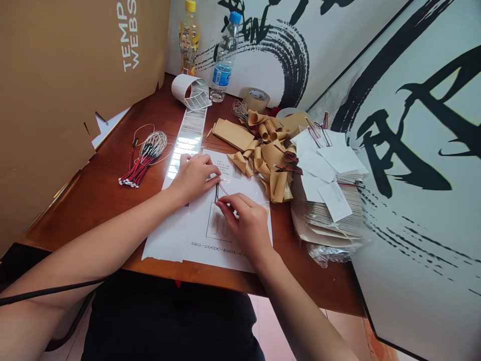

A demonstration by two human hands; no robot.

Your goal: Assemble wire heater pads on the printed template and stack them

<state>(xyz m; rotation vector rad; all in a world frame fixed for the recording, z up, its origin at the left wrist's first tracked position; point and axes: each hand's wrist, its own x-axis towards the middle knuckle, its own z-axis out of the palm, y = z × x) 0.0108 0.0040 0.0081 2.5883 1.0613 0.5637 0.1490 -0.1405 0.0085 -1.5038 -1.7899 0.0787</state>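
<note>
My left hand (193,175) rests on a white printed sheet (176,235), fingers curled and pinched on a small clear strip near its top. My right hand (246,220) lies just below it, fingertips pinched on a thin red and black wire (222,189) that runs across the sheet. A long strip of white labels (188,138) lies beside my left hand, running back to its roll (186,90).
A bundle of red and white wires (145,158) lies left. Curled brown backing papers (268,150) are heaped behind the sheet. A stack of cards with wires (330,200) sits right. Two bottles (225,55) and brown tape (256,99) stand at the back; a cardboard panel (56,100) flanks the left.
</note>
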